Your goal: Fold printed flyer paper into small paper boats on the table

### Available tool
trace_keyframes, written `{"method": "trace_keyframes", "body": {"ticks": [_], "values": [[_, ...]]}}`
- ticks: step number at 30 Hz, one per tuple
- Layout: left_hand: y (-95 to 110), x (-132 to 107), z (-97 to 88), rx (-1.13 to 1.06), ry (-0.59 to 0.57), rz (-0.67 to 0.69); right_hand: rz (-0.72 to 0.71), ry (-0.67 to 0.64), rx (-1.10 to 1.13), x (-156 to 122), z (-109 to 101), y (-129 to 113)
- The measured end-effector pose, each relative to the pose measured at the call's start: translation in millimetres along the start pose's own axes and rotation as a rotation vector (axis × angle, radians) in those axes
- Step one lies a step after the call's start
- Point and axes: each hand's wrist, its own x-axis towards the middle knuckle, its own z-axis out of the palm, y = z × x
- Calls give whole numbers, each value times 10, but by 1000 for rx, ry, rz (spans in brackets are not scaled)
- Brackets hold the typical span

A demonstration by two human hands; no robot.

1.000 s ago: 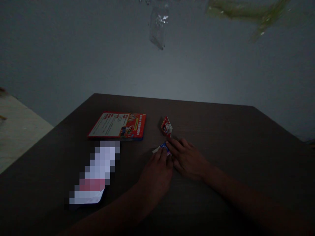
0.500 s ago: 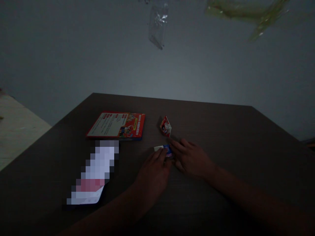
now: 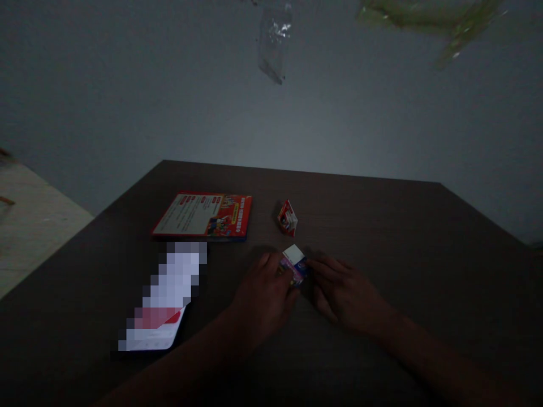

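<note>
The scene is dim. My left hand (image 3: pixel 263 295) and my right hand (image 3: pixel 344 294) meet at the middle of a dark wooden table (image 3: pixel 424 243). Between their fingertips sits a small folded paper piece (image 3: pixel 293 263), white on top with blue and pink print. Both hands pinch it from either side and it stands tilted up off the tabletop. A second small folded piece, red and white (image 3: pixel 288 217), lies on the table just beyond the hands, untouched.
A red printed sheet or booklet (image 3: pixel 204 215) lies flat at the left. Nearer me on the left lies a blurred-out white and red sheet (image 3: pixel 163 305). A clear plastic bag (image 3: pixel 274 42) and a greenish bag (image 3: pixel 428 17) lie on the pale floor beyond.
The small paper piece has been turned up from lying flat, its white face now uppermost. Both hands have drawn slightly toward me, the right hand moving back from the red piece.
</note>
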Motion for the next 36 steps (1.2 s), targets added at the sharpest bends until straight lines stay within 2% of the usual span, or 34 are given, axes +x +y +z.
{"method": "trace_keyframes", "body": {"ticks": [7,12,21,26,29,36], "values": [[-13,33,-10,0,-44,32,14,42,171,-20,39,84],[20,22,-9,28,-17,54,25,21,214,-16,21,78],[9,45,-18,36,13,45,-30,15,162,15,45,134],[-24,33,-32,39,-18,56,-37,16,152,-10,67,171],[-52,44,-20,80,-46,52,-31,27,151,-28,77,183],[-95,63,-1,129,-28,38,8,63,180,-45,68,191]]}}
